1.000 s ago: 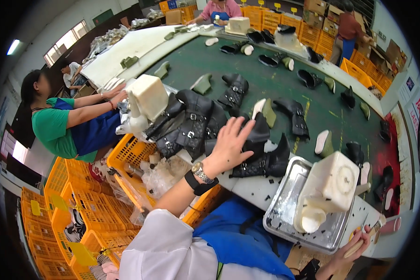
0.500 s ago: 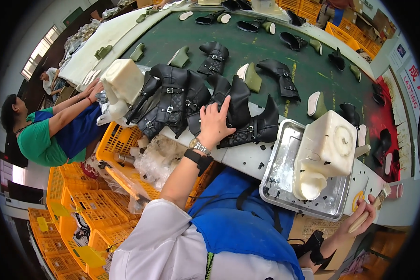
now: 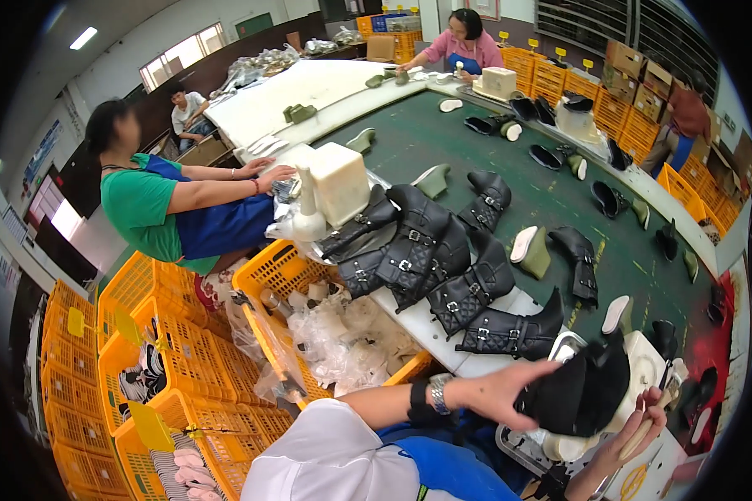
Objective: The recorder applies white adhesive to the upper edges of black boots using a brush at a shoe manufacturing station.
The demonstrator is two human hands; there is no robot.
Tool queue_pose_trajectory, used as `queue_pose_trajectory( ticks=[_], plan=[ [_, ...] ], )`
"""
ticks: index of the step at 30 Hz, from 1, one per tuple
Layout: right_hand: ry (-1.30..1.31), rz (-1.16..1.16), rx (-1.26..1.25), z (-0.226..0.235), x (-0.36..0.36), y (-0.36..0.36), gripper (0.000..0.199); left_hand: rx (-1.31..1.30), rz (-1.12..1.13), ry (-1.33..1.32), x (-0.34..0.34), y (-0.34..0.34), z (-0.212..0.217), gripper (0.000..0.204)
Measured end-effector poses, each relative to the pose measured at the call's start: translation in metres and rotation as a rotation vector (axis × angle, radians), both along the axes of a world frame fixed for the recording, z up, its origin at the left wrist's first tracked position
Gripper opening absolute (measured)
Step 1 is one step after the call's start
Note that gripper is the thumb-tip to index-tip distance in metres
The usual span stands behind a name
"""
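Observation:
Over the metal tray (image 3: 510, 447), a black boot (image 3: 578, 388) is off the table, slightly blurred. My left hand (image 3: 497, 392) reaches in from its left side, with thumb and fingers spread around the boot's edge; some fingertips are hidden behind it. On the boot's other side, my right hand (image 3: 635, 434) is closed around the pale handle of a brush (image 3: 677, 371), close to the boot. The boot partly covers a white plastic container (image 3: 643, 363) in the tray. Several black buckled boots (image 3: 510, 332) lie on the table to the left.
A green conveyor belt (image 3: 476, 159) carries boots and green shoe lasts (image 3: 533, 255). At left, an orange crate (image 3: 280, 334) holds clear plastic bags. A co-worker in a green shirt (image 3: 146, 204) stands beside another white container (image 3: 338, 179). Scissors with yellow handles (image 3: 633, 483) lie near my right hand.
My left hand has moved right from the boot pile, and a black boot is now raised over the tray. My right hand with the brush has come closer to it. The view has swung.

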State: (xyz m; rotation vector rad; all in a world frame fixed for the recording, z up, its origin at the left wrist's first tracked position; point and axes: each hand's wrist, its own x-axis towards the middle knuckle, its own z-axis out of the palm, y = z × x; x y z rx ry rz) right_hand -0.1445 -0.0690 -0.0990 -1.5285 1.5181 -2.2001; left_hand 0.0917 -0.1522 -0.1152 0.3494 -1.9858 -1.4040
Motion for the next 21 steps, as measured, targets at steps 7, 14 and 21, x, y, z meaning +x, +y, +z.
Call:
queue_pose_trajectory(
  ticks=[7,14,21],
  plan=[
    [-0.305,0.325,0.102,0.013,0.023,-0.026,0.015,0.184,-0.222,0.007,-0.007,0.003,-0.007,0.102],
    [-0.287,0.299,0.110,0.004,0.033,-0.032,0.015,0.060,-0.132,0.134,-0.006,0.000,-0.008,0.110],
    [-0.329,0.303,0.151,0.013,0.029,-0.026,0.022,-0.154,-0.120,0.160,-0.002,-0.014,-0.008,0.108]
  ],
)
